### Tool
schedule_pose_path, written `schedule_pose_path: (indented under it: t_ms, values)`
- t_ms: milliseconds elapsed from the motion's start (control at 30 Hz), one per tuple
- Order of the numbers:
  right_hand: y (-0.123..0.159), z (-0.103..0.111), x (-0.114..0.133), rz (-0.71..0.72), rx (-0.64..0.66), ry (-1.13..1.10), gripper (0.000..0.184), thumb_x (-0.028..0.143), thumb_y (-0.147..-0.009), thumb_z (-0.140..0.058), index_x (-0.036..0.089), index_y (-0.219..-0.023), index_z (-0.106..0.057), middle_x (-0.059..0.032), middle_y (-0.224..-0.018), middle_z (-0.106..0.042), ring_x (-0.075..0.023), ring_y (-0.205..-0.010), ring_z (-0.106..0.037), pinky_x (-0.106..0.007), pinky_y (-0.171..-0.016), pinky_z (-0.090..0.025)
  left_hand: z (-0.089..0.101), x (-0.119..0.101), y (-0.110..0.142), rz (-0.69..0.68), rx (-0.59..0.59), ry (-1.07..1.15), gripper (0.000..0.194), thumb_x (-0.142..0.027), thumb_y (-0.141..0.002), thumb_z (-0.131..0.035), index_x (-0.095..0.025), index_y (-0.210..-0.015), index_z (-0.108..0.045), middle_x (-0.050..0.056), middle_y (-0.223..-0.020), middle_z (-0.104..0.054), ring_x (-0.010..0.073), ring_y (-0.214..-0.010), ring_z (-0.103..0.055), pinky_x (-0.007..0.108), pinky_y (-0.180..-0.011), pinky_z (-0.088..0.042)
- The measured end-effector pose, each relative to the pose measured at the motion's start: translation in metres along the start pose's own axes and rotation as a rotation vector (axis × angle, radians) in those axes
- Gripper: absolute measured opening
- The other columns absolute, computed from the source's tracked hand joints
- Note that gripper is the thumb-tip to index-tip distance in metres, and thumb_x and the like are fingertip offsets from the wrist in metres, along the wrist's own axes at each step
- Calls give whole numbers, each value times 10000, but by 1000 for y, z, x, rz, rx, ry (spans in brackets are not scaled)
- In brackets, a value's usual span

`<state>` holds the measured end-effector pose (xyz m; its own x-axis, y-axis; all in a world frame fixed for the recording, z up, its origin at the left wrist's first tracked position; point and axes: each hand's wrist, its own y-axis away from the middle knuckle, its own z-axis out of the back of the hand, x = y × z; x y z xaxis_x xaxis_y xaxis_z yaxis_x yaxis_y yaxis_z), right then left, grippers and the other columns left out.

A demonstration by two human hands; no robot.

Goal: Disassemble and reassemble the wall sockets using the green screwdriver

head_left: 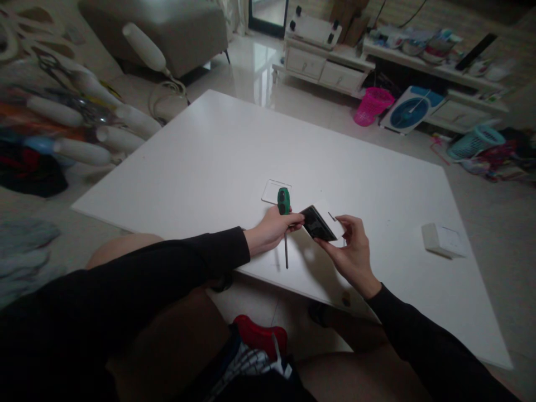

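My left hand [271,230] is closed around a screwdriver [283,201] with a green and black handle. Its handle points up and away, and its thin shaft comes out below the fist, over the table's near edge. The left fingertips also meet the corner of a square panel [319,224], black on one face and white on the other, which looks like a wall switch. My right hand [352,250] grips this panel by its right side, thumb below and fingers above, tilted over the table. Just beyond my left hand lies a flat white rectangular frame [275,191].
The white table [234,145] spans the middle. A white box-like block [444,240] stands at its right. Beyond are a low cabinet [322,70], a pink basket [372,106] and a blue-white fan [410,109]. A blurred white-handled rack [84,120] stands left. A red stool [259,335] is below.
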<state>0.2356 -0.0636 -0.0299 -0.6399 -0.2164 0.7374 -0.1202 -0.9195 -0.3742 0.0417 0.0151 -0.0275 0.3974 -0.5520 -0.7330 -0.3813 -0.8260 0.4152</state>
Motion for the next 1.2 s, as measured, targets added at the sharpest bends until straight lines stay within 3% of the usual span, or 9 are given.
schedule_pose_path:
  t_ms: [233,467,933,1200]
  values:
    - [2,-2,1,-8,-22,26,527,438,-780,-879,290,-1181,-571,-49,-1076,-680,-262,-942,-682,-414,-736,-612,-1,2,0,-103,-21,-62,249,-12,-749,-735,-160,-746,-535,-20,-671,-598,97,-628,-591,269,-680,-488]
    - [2,0,4,-50,-16,-6,551,419,-759,-895,294,-1189,-574,-47,-1099,-684,-263,-973,-691,-393,-697,-636,-1,2,1,-112,-21,-93,252,-19,-744,-723,-168,-755,-520,-23,-668,-589,106,-635,-593,279,-701,-483]
    - [4,2,3,75,-22,92,477,326,-807,-837,285,-1206,-578,-46,-1075,-686,-254,-938,-683,-410,-740,-599,-1,2,2,-39,43,-36,133,-54,-735,-688,-127,-696,-584,39,-680,-630,121,-632,-603,286,-676,-457]
    - [3,3,6,177,-20,130,456,284,-822,-831,287,-1202,-580,-17,-1015,-660,-222,-887,-661,-360,-699,-572,0,2,3,-75,67,-55,234,-90,-689,-774,-152,-721,-551,11,-651,-594,114,-616,-548,293,-647,-401]
